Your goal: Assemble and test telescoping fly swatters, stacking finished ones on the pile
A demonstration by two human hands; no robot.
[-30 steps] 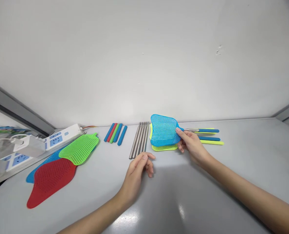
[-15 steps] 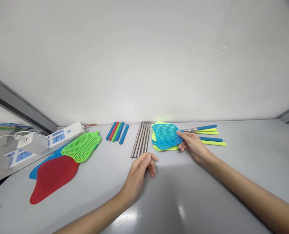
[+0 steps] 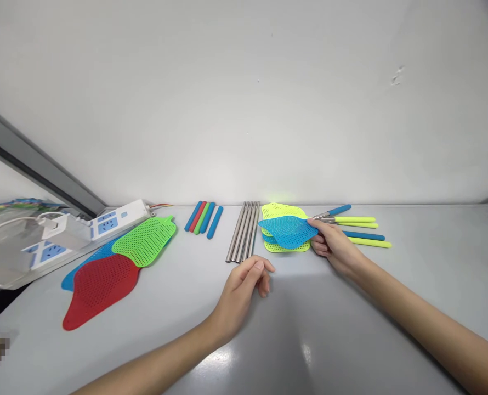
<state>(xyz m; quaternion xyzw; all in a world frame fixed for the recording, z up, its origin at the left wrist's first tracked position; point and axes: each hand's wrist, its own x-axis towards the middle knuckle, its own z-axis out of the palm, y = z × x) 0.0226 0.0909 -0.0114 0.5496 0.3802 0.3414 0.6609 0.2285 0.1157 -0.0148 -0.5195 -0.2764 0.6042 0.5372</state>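
Note:
A blue fly swatter (image 3: pixel 289 231) is pinched at its neck between the thumb and fingers of my right hand (image 3: pixel 330 241). Its perforated head tilts over a pile of yellow-green (image 3: pixel 283 210) and blue fly swatters. Their yellow-green handles (image 3: pixel 357 219) and blue handles point right, past my hand. My left hand (image 3: pixel 246 285) is loosely curled above the table with thumb against index finger and nothing visible in it. Just beyond its fingers lie several metal rods (image 3: pixel 244 230) side by side.
Blue, red and green handle grips (image 3: pixel 203 218) lie left of the rods. Farther left are loose green (image 3: pixel 145 241), red (image 3: pixel 102 288) and blue swatter heads, next to a white power strip (image 3: pixel 123 216) with plugs and cables. A white wall (image 3: pixel 244 109) stands behind the table.
The blue swatter in my right hand has turned: its head is now tilted and its blue handle angles upward. My left hand keeps its curl. The whole view has shifted slightly.

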